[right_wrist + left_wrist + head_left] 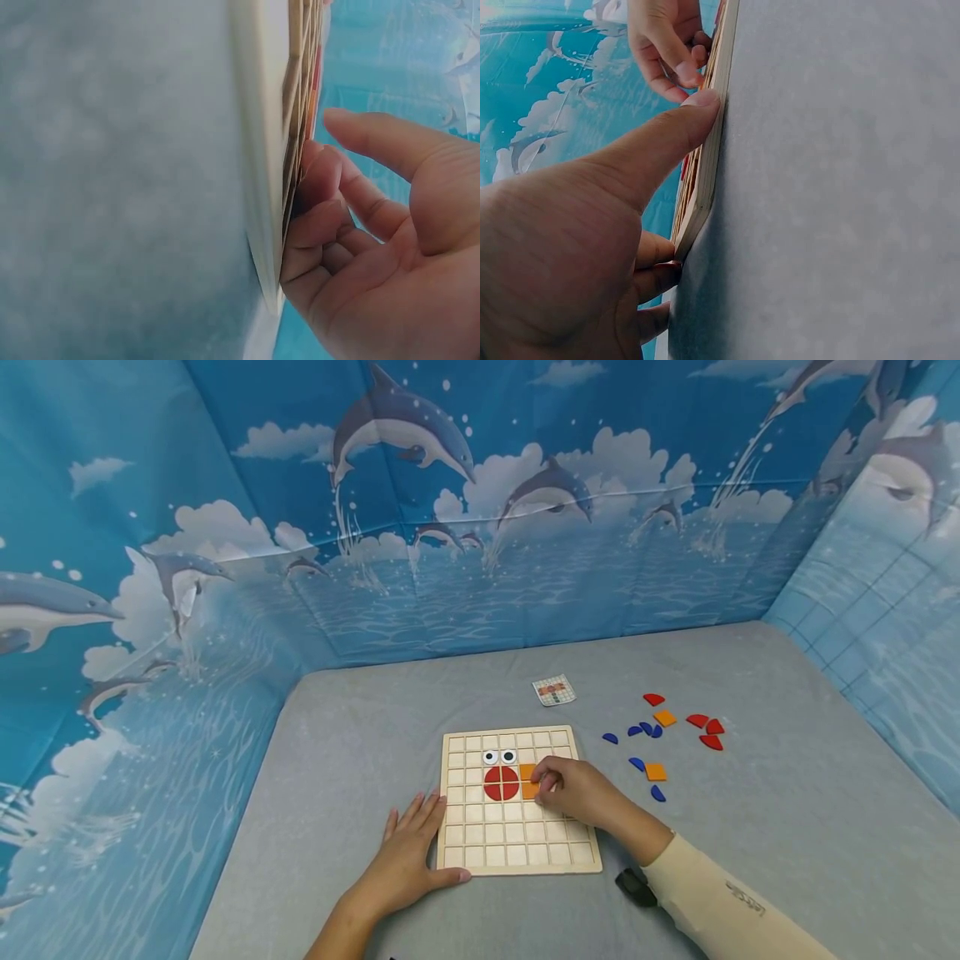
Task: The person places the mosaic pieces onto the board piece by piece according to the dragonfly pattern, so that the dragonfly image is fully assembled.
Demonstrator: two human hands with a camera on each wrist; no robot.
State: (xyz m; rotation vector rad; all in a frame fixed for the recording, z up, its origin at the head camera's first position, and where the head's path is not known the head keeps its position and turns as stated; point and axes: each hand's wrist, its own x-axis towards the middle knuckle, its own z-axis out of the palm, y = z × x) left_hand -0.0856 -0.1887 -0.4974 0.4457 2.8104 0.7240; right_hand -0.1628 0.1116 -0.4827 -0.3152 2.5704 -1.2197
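A wooden grid board lies on the grey cloth. Four quarter pieces form a red circle in its cells, and two eye tiles sit directly above. Right of the circle, orange square tiles are partly covered by my right hand. In the right wrist view, that hand's bent fingers reach the board's face, while the thumb stands apart from them. My left hand rests at the board's left side, fingers spread along the edge and thumb on the near corner.
A small pattern card lies behind the board. To the right are scattered loose red quarter pieces, blue half-round pieces and orange squares. Dolphin-print curtains border the back and sides.
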